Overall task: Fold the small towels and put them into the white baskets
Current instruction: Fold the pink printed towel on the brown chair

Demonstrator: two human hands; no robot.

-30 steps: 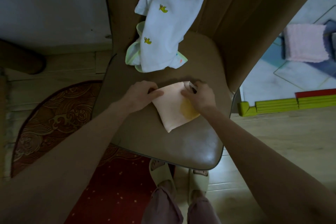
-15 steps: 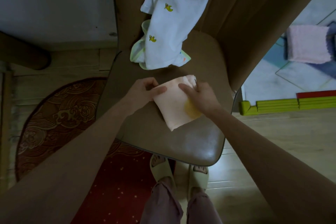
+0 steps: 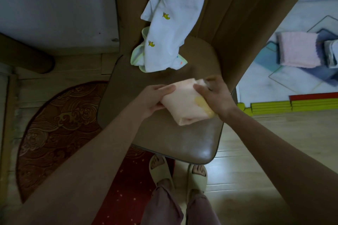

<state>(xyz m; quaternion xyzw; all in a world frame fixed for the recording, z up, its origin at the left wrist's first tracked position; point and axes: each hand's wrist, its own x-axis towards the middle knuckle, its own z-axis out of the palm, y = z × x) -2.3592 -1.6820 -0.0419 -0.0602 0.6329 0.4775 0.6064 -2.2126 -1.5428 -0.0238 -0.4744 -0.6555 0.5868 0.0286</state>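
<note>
Folded peach towel [image 3: 184, 103] now lifted off chair seat [image 3: 164, 139]; left hand [image 3: 155, 99] grips 9 o'clock edge, right hand [image 3: 215, 97] grips 3 o'clock; long axis 11-to-5.

Dim room: a brown padded chair [image 3: 164, 133] stands on pale wood floor [image 3: 256, 151], a patterned red rug [image 3: 60, 124] beside it.

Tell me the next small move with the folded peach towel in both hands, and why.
Probably lift it clear of the chair seat and carry it off to a basket. The peach towel is already a compact fold, gripped by the left hand and right hand at opposite ends. No white basket is in view, so look for one first.
</note>
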